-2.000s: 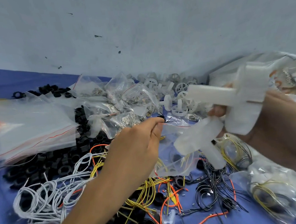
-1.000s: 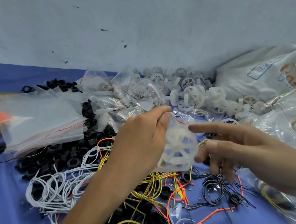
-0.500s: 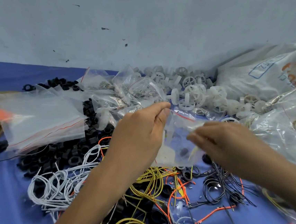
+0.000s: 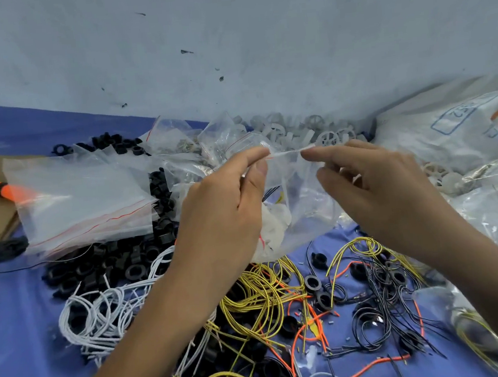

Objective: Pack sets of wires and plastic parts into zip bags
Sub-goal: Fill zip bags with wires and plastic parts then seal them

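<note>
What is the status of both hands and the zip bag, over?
Left hand pinches top edge of zip bag at one end, right hand at the other. Bag held above loose wires, white plastic part inside. Nothing blocking the hands.

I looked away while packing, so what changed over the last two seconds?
The right hand put the white plastic part into the zip bag, then pinched its top strip. The left hand kept pinching the bag. The loose wires stayed put.
</note>
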Available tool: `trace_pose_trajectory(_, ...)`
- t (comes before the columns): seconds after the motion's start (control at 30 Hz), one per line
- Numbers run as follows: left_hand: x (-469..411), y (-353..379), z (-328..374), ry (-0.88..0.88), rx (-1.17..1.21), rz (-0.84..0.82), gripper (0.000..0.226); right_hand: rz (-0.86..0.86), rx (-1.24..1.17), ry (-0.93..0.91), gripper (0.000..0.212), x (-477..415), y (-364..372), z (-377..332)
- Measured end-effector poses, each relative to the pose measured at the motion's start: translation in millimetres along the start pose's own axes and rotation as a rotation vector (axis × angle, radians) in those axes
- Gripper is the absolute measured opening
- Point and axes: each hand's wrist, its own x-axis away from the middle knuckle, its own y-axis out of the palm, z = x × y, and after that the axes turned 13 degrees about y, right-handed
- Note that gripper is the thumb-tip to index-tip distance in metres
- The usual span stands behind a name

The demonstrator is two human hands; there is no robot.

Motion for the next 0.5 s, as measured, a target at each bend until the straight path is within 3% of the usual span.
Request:
trace_pose_trajectory(0.13,-1.6,-2.8,-2.1,0.0,0.047,0.048,0.028,-0.05,-0.127,0.013,0.031,5.4,2.1,5.0)
trace_pose_trajectory(0.27,-2.2,-3.6,-3.2,0.014,0.016,0.046,0.028,-0.151,0.005,-0.034,0.032,4.4,-2.4,3.9)
trace_pose_trajectory(0.37,-4.1,-7.5,-3.0,0.016,0.042,0.095,0.027,-0.067,-0.069,-0.019,0.032,-4.5,-5.8,-2.4)
trace_pose_trajectory(0.5,-7.9,-14.7,-3.7,0.043,0.037,0.179,0.025,-0.284,0.17,-0.13,0.039,-12.0,1.8,-20.6)
